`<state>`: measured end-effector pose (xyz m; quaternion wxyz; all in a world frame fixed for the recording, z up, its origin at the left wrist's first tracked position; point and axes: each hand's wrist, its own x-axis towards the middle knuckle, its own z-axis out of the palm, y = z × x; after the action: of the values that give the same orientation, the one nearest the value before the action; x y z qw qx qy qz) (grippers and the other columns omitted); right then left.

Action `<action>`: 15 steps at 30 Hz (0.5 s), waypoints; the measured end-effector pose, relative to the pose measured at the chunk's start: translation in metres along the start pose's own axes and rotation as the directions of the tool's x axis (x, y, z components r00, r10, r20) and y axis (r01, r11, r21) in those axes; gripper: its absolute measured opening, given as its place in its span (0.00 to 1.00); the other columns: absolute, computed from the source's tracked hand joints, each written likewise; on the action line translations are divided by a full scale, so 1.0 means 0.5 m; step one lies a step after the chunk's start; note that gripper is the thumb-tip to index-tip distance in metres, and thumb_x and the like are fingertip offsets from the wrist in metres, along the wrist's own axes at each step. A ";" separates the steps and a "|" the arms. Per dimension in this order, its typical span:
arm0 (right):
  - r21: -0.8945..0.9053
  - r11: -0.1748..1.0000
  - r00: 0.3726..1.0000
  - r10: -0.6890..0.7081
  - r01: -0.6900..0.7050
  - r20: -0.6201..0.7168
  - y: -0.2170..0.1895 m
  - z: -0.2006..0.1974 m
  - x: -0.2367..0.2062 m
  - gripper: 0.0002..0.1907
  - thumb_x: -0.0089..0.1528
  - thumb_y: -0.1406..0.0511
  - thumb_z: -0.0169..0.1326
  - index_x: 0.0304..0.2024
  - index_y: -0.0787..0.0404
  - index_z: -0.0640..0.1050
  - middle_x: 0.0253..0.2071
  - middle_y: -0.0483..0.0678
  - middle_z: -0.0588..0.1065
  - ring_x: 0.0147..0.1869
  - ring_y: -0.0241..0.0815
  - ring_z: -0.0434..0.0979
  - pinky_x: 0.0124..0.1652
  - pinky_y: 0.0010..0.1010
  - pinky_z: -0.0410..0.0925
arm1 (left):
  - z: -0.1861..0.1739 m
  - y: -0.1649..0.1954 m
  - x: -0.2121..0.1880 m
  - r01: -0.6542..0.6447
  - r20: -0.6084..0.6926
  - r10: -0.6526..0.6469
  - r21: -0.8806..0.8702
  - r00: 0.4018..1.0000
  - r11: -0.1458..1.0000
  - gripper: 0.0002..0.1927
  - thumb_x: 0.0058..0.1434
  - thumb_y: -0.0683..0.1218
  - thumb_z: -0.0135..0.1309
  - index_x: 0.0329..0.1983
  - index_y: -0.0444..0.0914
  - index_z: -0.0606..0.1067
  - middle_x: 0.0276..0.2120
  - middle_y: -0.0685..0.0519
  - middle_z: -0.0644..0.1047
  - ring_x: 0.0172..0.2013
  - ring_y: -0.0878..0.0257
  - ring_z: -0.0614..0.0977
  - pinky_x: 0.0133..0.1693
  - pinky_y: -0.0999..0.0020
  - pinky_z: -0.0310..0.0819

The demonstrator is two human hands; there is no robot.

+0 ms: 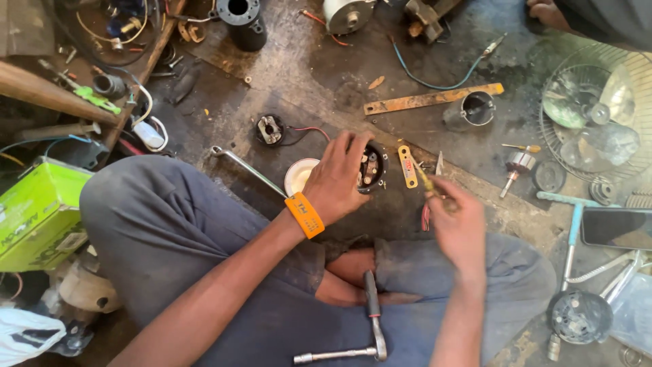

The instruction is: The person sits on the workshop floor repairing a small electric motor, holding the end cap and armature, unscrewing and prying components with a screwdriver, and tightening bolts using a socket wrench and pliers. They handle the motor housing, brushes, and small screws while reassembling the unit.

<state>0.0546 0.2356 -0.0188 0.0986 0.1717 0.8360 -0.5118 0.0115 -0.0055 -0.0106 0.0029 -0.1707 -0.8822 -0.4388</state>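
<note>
My left hand point(337, 178), with an orange band at the wrist, rests over a round black motor part point(370, 166) on the dirty floor and grips its edge. My right hand point(458, 224) is closed around a yellow-handled screwdriver point(422, 181) whose tip points toward that part. A small yellow tool point(407, 166) lies between the two hands. A white cap point(297, 176) sits just left of my left hand, next to a long steel spanner point(246, 170).
A socket wrench point(370, 319) lies on my lap. A small black part with red wire point(270, 130) sits ahead. A fan guard point(598, 115) and phone point(614, 228) are at the right, a green box point(37, 214) at the left, a metal strip point(431, 99) farther off.
</note>
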 end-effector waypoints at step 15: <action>-0.107 0.943 0.948 -0.310 0.315 0.067 -0.042 0.020 -0.015 0.10 0.65 0.67 0.61 0.47 0.65 0.85 0.30 0.49 0.82 0.35 0.34 0.75 0.59 0.27 0.60 | 0.019 -0.018 0.002 -0.006 0.110 0.010 -0.037 0.994 0.999 0.50 0.38 0.42 0.72 0.64 0.34 0.61 0.53 0.37 0.65 0.53 0.35 0.73 0.51 0.48 0.71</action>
<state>0.0533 0.2166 -0.0037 0.0467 0.0181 0.8783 -0.4755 0.0093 -0.0028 -0.0230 -0.0470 -0.1980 -0.8722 -0.4448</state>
